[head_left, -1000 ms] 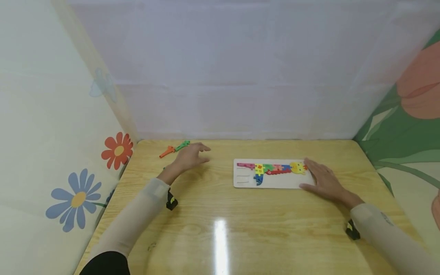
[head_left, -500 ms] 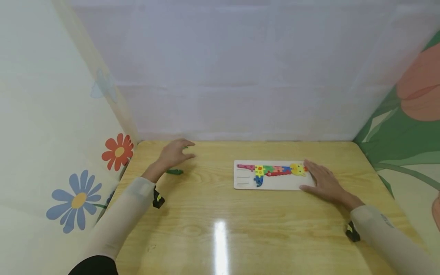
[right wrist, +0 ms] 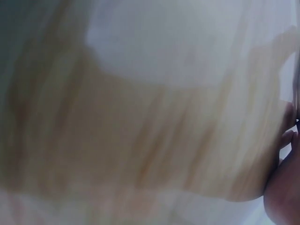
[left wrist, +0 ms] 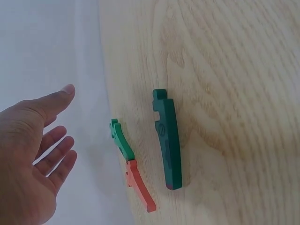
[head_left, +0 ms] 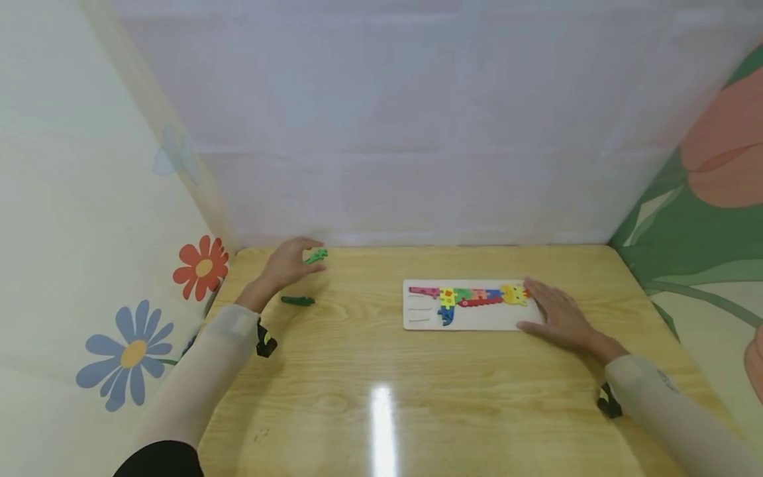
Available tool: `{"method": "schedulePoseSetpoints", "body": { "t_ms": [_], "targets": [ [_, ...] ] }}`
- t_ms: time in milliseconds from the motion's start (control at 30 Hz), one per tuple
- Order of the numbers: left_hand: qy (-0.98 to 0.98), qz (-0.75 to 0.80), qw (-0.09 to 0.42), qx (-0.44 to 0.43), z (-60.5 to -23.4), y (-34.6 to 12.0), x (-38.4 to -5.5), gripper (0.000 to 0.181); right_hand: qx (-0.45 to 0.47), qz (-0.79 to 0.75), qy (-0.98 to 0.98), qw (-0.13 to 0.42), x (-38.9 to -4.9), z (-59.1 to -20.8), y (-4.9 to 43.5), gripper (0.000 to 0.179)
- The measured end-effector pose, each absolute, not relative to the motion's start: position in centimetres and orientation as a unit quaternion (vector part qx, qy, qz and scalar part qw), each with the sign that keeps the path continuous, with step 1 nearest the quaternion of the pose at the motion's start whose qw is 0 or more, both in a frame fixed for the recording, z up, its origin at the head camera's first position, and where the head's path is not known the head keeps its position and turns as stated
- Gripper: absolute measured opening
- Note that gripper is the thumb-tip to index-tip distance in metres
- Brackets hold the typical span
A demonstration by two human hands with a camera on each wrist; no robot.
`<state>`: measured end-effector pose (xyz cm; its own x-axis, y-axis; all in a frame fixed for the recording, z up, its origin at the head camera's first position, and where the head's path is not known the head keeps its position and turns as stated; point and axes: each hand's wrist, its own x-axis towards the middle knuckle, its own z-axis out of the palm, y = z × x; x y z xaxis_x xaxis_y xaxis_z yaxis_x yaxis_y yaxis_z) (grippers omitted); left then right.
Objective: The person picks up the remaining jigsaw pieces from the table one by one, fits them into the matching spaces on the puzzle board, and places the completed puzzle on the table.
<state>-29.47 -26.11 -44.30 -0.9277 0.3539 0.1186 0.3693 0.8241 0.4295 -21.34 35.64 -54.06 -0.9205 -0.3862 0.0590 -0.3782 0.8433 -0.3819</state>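
My left hand (head_left: 287, 265) hovers at the back left of the table, thumb and fingers spread apart with nothing between them. Beyond its fingertips in the head view lies a light green puzzle piece (head_left: 318, 256). An orange puzzle piece (left wrist: 139, 185) touches that piece's end in the left wrist view; in the head view the hand hides it. Nearer lies a dark green puzzle piece (head_left: 298, 301). My right hand (head_left: 560, 315) rests, fingers extended, at the right end of a white puzzle board (head_left: 477, 320), which bears a colourful giraffe-like figure with a yellow head (head_left: 514, 294).
The wooden table (head_left: 334, 397) meets a pale cloth wall (head_left: 405, 165) at the back. Flower-printed panels (head_left: 134, 354) stand at both sides. Empty slots show at the board's left end. The right wrist view is mostly blurred table.
My left hand has moved left and slightly back over the loose pieces, uncovering the dark green piece and coming over the orange one. The right hand has stayed at the board.
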Motion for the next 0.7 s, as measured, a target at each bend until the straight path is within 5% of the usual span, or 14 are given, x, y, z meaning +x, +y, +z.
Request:
{"method": "schedulePoseSetpoints", "body": {
  "t_ms": [700],
  "targets": [
    [-0.955, -0.257, -0.011, -0.145, -46.4, -27.8, -31.5, 0.059, -0.210, -0.200, 0.957, -0.008, -21.6, -54.0, 35.2, 0.101]
  ]
}}
